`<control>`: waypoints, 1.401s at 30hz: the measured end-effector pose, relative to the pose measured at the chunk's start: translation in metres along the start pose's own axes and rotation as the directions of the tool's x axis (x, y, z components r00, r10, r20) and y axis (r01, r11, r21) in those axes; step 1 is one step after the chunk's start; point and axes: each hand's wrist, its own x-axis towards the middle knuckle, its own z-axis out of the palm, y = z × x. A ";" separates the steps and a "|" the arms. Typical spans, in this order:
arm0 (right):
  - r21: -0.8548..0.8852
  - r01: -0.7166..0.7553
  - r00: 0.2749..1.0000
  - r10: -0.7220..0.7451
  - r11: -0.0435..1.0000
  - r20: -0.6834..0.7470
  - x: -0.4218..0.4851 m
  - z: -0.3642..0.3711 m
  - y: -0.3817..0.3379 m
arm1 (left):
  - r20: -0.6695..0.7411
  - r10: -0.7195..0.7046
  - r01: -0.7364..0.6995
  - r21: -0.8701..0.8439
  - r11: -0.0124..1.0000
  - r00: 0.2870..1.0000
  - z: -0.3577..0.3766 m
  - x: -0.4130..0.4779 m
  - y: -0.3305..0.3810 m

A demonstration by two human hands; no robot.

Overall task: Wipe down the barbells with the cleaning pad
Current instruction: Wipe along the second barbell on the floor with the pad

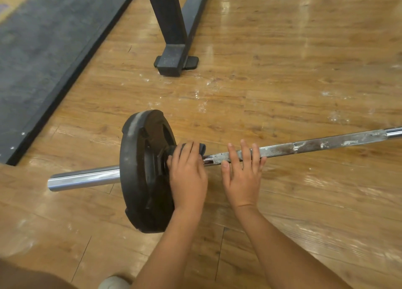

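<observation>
The left hand sits at the centre of the frame, fingers curled over a dark grey cleaning pad and gripping it around the bar. The pad is wrapped onto the shaft right up against the hub of the plate, with one dark edge poking out beyond the fingertips. Just to the right is the right hand, flat and relaxed, its fingers laid straight across the shaft and its thumb on the near side. It holds nothing and simply rests on the metal. The two hands are close together but not touching, with a short gleam of bare chrome showing between them.

Under both hands runs the long steel barbell, which lies on the floor and slants from lower left up to the right edge of the frame. The stretch past the right hand looks rough, crusted with white residue and brownish patches, then turns bright again near the edge. Left of the pad, a black round weight plate stands on its rim, which is scuffed pale along the top. Beyond it the shiny chrome sleeve juts out toward the left.

All of this rests on a glossy wood-plank floor, flecked with white smudges around mid-frame. A dark grey rubber mat fills the upper left, and a black metal rack leg comes down at top centre. A pale shoe toe shows at the bottom edge.
</observation>
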 end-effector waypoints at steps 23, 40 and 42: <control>0.015 0.254 0.763 -0.210 0.967 0.612 0.050 -0.101 0.037 | -0.157 0.170 -0.162 0.064 0.985 0.973 0.028 -0.005 0.011; -0.100 0.333 0.762 -0.205 0.938 0.614 0.115 -0.085 0.116 | 0.033 0.113 -0.114 0.046 0.992 0.993 0.046 0.007 0.043; -0.095 0.337 0.758 -0.210 0.937 0.617 0.114 -0.084 0.116 | 0.007 0.079 -0.079 -0.003 0.997 0.997 0.046 0.007 0.046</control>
